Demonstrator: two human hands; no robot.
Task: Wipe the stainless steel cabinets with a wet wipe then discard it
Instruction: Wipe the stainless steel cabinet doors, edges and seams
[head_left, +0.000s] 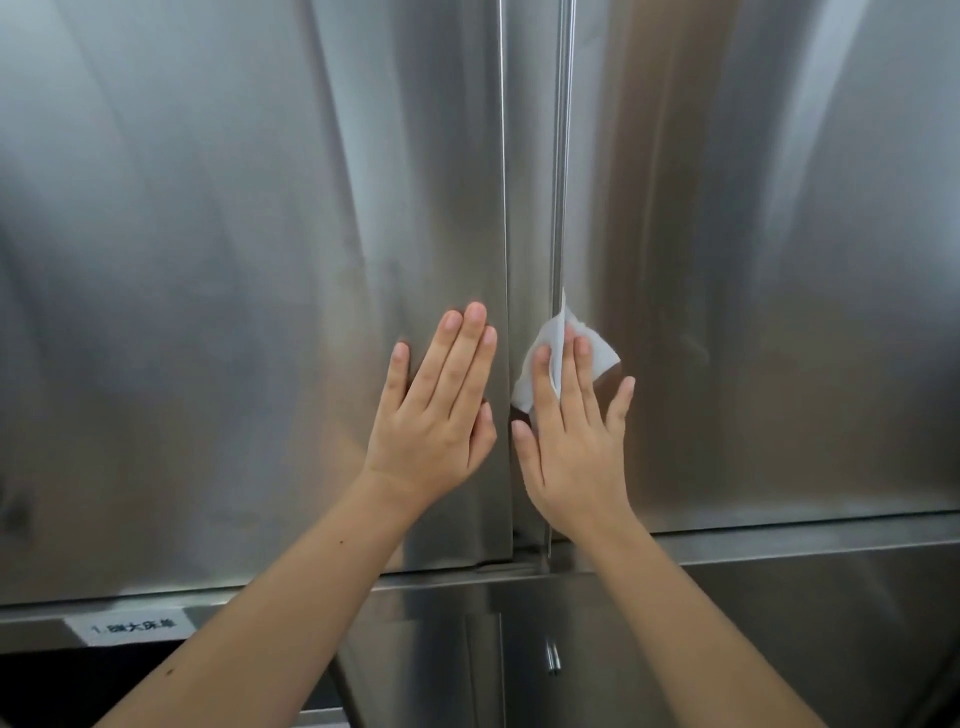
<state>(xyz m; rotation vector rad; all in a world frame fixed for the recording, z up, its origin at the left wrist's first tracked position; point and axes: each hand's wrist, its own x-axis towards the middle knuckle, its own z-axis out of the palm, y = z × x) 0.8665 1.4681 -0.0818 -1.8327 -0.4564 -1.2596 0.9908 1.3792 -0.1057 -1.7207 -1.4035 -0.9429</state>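
The left hand (441, 415) lies flat, fingers straight, on the brushed steel of the left cabinet door (234, 260). The right hand (571, 447), fingers also straight and spread, presses a thin, creased white wet wipe (600, 356) against the shiny right cabinet door (779, 260), just beside the vertical seam.

Two hands: one left hand (436, 410), one right hand (571, 447). One wipe (597, 353). Two cabinet doors (234, 260) (753, 260). One label (132, 626), lower left. One knob (553, 659).
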